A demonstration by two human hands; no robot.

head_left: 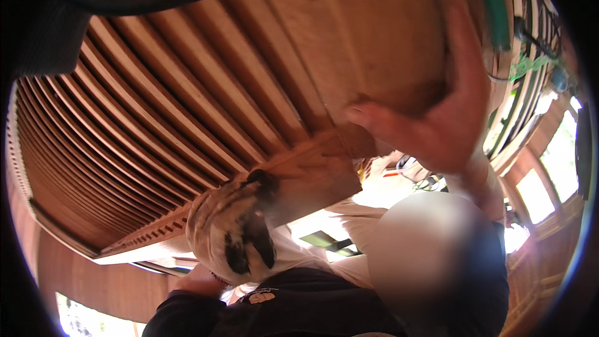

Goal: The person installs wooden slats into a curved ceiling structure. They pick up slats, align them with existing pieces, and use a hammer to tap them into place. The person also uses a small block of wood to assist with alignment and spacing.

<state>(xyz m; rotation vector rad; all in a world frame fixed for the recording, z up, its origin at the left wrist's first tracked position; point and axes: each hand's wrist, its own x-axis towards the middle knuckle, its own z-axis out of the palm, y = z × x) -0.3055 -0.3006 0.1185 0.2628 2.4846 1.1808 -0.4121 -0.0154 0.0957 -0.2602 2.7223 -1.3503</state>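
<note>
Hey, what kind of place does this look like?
Probably a woodworking shop or a wood-lined room being fitted out, though I can't be sure. The clues are the large slatted wooden panel, the light, black-patched glove on the left hand and the wooden wall.

No lettering can be read; the small pale print on the dark shirt is unclear.

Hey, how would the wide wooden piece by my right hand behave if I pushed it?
The wide wooden piece is probably stiff, given its broad, solid-looking face. It may be heavy, looking bulky beside your right hand. Its smooth-looking surface could be somewhat slippery.
</note>
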